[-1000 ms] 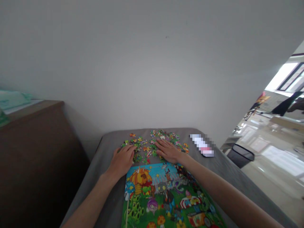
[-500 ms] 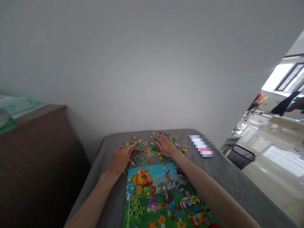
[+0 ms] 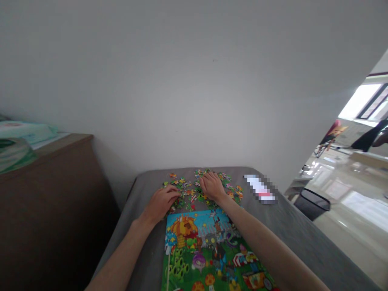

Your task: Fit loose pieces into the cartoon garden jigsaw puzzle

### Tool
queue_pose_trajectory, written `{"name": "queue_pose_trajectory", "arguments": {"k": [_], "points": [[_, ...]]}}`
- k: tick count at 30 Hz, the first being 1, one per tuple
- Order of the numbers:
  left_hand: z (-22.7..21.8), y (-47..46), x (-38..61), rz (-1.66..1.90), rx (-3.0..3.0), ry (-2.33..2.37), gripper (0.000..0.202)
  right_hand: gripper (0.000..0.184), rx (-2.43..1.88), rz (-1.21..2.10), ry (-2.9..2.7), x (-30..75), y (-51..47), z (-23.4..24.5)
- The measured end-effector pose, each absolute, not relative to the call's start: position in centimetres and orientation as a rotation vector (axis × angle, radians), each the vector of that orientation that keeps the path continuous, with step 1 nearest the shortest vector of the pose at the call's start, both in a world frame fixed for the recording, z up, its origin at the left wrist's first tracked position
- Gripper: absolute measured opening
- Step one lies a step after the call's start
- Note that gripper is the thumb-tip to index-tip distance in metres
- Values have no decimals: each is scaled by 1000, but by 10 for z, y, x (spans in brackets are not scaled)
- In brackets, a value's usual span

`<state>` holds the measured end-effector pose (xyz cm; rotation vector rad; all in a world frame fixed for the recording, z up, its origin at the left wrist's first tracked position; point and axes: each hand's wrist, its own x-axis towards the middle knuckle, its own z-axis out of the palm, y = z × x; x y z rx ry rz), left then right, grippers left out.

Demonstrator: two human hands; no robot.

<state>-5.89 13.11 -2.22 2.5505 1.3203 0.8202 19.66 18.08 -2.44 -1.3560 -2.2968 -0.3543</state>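
Note:
A loose pile of small, colourful jigsaw puzzle pieces (image 3: 192,192) lies on the grey cloth-covered surface, close to the wall. At the pile's left edge is my left hand (image 3: 163,201), palm down, its fingers loosely bent with small gaps and their tips touching the pieces. My right hand (image 3: 212,186) rests on the right part of the pile, fingers curled inward; whatever they hold, if anything, is hidden under the hand. Nearer to me lies a bright cartoon picture sheet (image 3: 200,242) with a pumpkin, plants and a zombie. My right forearm covers its right edge.
A phone-like object (image 3: 260,188), blurred out, lies right of the pile on the grey cloth (image 3: 291,230). To the left stands a brown cabinet (image 3: 60,182) with a pale green packet (image 3: 27,131) on top. A dark mesh bin (image 3: 312,204) is beyond the right edge.
My right hand's spread fingers have curled in over the pieces. My left hand has shifted slightly right toward the pile. The whole view has moved a little.

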Motion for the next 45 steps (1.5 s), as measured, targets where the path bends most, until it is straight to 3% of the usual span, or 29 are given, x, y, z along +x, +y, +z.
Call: {"name": "queue_pose_trajectory", "arguments": {"k": [5, 15, 28, 34, 39, 45], "points": [[-10, 126, -64, 905, 2487, 1234, 22, 19, -1062, -240, -2538, 174, 171, -18], [-9, 133, -89, 1147, 2215, 1586, 37, 30, -1018, -17, -2602, 149, 153, -22], [-23, 136, -110, 782, 2152, 2062, 36, 34, -1153, 72, -2591, 137, 153, -14], [-15, 133, -95, 734, 2299, 1955, 34, 46, -1182, 39, -2632, 192, 136, -12], [-3, 115, -61, 619, 2560, 1538, 24, 58, -1331, 79, -2630, 267, 129, -22], [3, 81, -12, 395, 2702, 1204, 25, 50, -1406, 110, -2478, 316, 96, -32]]}}
